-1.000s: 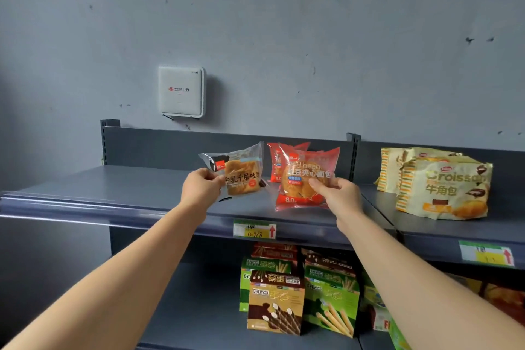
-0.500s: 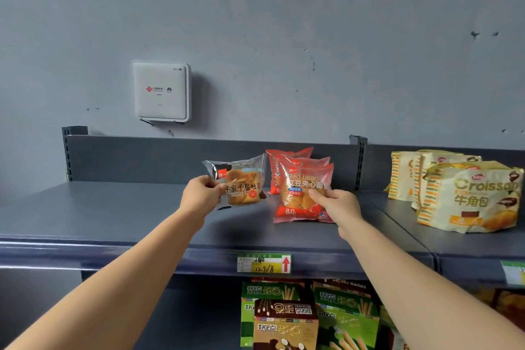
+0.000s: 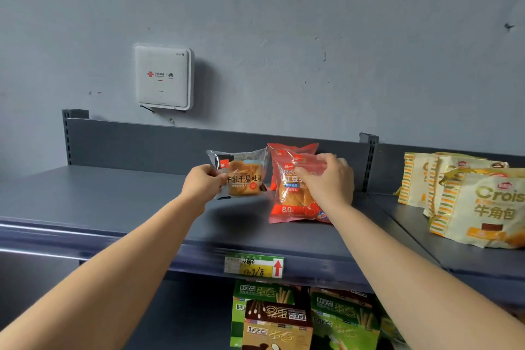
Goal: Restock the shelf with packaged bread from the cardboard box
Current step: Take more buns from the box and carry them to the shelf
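- A clear toast packet is pinched at its left edge by the closed left hand and held just above the shelf.
- The right hand is laid, fingers curled, over the top of the front red bean bread packet; whether it is gripped or only pressed cannot be told.
- That packet stands near the shelf's back edge, against another red packet.
- Croissant bags are stacked towards the shelf's right end.
- The cardboard box is not in view.
- Placing appears to be the step in hand; next, the toast likely needs setting upright just left of the red packets.
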